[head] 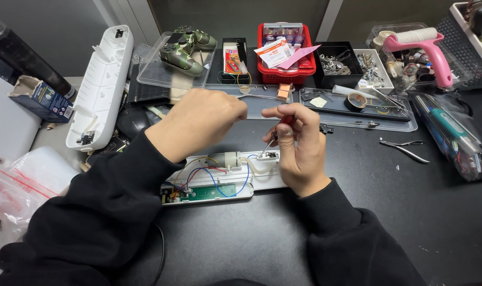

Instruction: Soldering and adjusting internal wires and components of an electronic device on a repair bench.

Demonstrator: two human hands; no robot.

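Your right hand (300,148) pinches a screwdriver (273,139), tip angled toward seven o'clock into the opened device (220,182); your left hand (196,123) hovers curled, grip unclear.

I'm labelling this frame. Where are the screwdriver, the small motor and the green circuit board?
screwdriver (266,146), head view, on its metal shaft.
small motor (226,159), head view, on its grey body.
green circuit board (212,193), head view, on its middle.

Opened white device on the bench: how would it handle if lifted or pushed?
The opened white device is long, shallow and flat-lying, so it probably slides rather than tips. Its loose wires look floppy and snag-prone. The exposed circuit board suggests fragility.
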